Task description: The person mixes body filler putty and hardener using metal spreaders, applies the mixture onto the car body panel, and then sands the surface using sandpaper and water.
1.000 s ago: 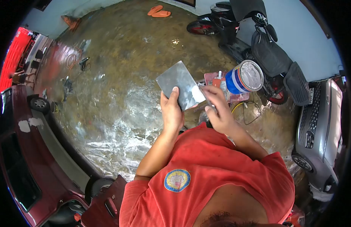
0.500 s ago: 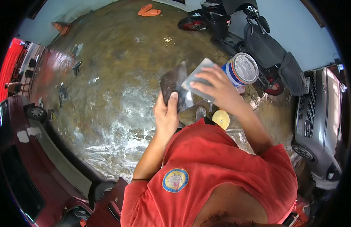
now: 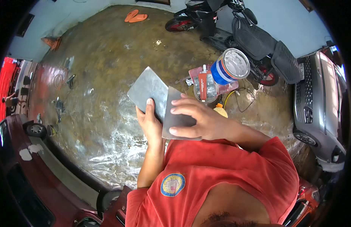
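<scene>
My left hand (image 3: pixel 149 125) grips a grey, square-cornered putty spreader (image 3: pixel 147 85), thumb flat on its face and fingers behind. From the right, my right hand (image 3: pixel 200 117) holds a second, darker putty spreader (image 3: pixel 174 99), its fingers spread over the front face; the thumb is hidden. The edges of the two flat plates overlap in front of my red shirt. Beyond my right hand stands a blue and white bucket (image 3: pixel 221 72) with pale grey paste over its lid. Beside it lies a red-labelled packet (image 3: pixel 202 87) on a round tin.
A pinkish tray (image 3: pixel 227 89) lies under the bucket, and a yellow disc (image 3: pixel 220 112) is near my right forearm. Motorcycles (image 3: pixel 255 38) stand at the back right, a silver car (image 3: pixel 309 102) at right, a maroon vehicle (image 3: pixel 22 178) at left. Orange sandals (image 3: pixel 137 17) lie far off.
The right-hand spreader has come down and turned, now in front of the left one's right edge. The left-hand spreader has tilted and shows a lighter face. My view has shifted slightly.
</scene>
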Motion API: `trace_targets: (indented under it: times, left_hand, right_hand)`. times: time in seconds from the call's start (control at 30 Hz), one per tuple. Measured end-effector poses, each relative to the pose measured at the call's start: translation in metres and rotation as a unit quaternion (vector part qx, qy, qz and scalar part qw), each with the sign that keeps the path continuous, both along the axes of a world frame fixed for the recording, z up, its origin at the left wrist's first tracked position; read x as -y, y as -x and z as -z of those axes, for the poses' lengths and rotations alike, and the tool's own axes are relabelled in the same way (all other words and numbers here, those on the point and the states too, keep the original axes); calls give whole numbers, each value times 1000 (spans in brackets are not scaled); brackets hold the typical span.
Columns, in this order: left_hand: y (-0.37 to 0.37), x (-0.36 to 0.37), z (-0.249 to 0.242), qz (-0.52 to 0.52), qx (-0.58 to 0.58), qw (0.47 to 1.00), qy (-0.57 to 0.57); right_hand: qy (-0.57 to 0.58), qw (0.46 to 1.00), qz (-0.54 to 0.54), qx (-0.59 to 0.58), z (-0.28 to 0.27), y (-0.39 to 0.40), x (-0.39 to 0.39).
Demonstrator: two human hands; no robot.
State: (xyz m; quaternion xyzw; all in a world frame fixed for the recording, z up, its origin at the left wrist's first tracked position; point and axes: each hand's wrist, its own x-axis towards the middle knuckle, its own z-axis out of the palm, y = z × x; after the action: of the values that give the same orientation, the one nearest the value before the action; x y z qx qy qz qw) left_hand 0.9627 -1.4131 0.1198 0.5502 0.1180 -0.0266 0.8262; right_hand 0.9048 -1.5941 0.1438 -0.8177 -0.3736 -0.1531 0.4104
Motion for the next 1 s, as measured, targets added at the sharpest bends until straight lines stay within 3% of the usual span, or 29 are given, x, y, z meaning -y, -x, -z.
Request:
trace_targets:
  times: [0.1, 0.17, 0.23, 0.33, 0.37, 0.4, 0.47, 0.5, 0.67, 0.77, 0.83, 0.9, 1.0]
  left_hand:
    - [6, 5, 5, -5, -32, 995, 94]
    - [8, 1, 9, -1, -24, 994, 103]
    - [7, 0, -4, -6, -16, 993, 117]
    - [-2, -3, -7, -10, 20, 996, 89]
    - [-3, -3, -1, 1, 17, 996, 84]
    - [-3, 1, 5, 18, 1, 996, 84]
    - [2, 10, 17, 59, -28, 994, 93]
    - [7, 15, 24, 77, -30, 991, 101]
    - [29, 25, 40, 142, -67, 981, 117]
    - [34, 25, 38, 164, -86, 976, 113]
    - [35, 24, 42, 176, -74, 974, 117]
    - [36, 25, 41, 163, -92, 977, 98]
    - [39, 23, 38, 152, -108, 978, 97]
  right_hand:
    - [4, 999, 46, -22, 30, -3, 2]
    - [-32, 984, 87, -155, 64, -2, 20]
    - [131, 974, 109, -148, 104, 0, 46]
    - [-119, 941, 221, -227, 124, 1, 52]
    - [-296, 880, 210, -307, 131, -3, 52]
    - [-461, 782, 194, -371, 133, -16, 53]
    - [-683, 561, 164, -438, 99, -37, 43]
    - [-726, 548, 110, -400, 97, -48, 40]
    - [-754, 472, 62, -452, 99, -67, 11]
    - [-694, 512, 134, -489, 70, -58, 2]
    - [-698, 495, 150, -496, 76, -56, 0]
    - [-780, 419, 84, -457, 87, -61, 12]
    - [-803, 425, 83, -410, 76, -56, 71]
